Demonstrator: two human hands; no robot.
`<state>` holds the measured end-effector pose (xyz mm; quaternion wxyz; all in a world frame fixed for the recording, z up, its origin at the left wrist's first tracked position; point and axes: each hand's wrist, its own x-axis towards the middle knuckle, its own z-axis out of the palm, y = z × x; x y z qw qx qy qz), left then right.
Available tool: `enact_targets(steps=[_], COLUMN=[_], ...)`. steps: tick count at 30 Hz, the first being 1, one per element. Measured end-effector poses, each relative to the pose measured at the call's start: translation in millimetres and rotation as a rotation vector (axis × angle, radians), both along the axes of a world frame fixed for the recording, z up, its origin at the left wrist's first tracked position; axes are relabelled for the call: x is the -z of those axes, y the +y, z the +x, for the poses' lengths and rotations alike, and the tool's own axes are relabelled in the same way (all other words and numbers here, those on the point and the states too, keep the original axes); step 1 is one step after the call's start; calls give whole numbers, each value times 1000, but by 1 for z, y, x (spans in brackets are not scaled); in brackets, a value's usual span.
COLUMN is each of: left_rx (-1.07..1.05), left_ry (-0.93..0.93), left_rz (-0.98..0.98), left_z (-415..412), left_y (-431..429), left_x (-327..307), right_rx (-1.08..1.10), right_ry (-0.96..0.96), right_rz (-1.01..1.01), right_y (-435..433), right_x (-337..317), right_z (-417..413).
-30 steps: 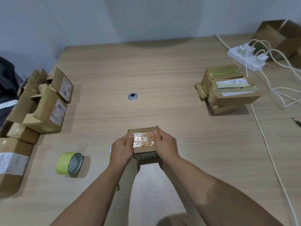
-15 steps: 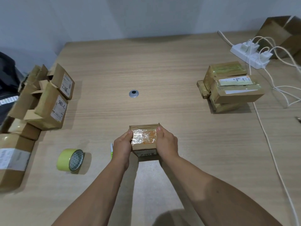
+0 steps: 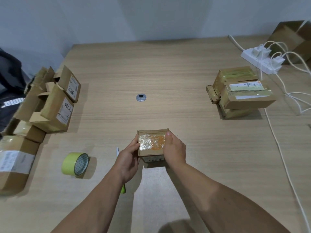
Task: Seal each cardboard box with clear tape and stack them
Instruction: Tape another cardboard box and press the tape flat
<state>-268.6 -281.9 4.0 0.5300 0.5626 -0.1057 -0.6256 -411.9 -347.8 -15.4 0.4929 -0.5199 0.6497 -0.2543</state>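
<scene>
A small cardboard box [image 3: 152,142] with shiny clear tape across its top stands on the wooden table [image 3: 168,73] in front of me. My left hand [image 3: 128,158] grips its left side and my right hand [image 3: 175,150] grips its right side, thumb on the top edge. A roll of yellow-green tape [image 3: 76,163] lies on its side to the left. A stack of taped boxes [image 3: 240,91] stands at the right. Several unsealed boxes [image 3: 55,101] are heaped at the left edge.
A green-handled cutter [image 3: 122,189] lies partly hidden under my left wrist. A white power strip [image 3: 262,58] with plugs and trailing white cables [image 3: 277,148] sits at the far right. A metal grommet [image 3: 141,97] is set in the table's middle. A large open carton [image 3: 292,39] stands in the back right corner.
Both hands keep hold of the small box in the same spot. My left hand's fingers have shifted slightly along the box's left side.
</scene>
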Motion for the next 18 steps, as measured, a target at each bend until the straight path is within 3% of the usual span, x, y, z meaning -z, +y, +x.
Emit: enact_targets(steps=[8, 10, 14, 18], left_rx=[-44, -43, 13, -82], left_ry=[98, 29, -282, -298], left_rz=[-12, -24, -41, 3], left_z=[1, -4, -13, -5], left_y=[5, 4, 0, -4], left_x=[11, 5, -6, -6], right_rx=[2, 0, 31, -15], right_ry=[-77, -185, -319, -353], right_rz=[75, 164, 310, 276], right_y=[1, 0, -5, -6], right_x=[1, 1, 4, 3], right_z=[-2, -2, -6, -20])
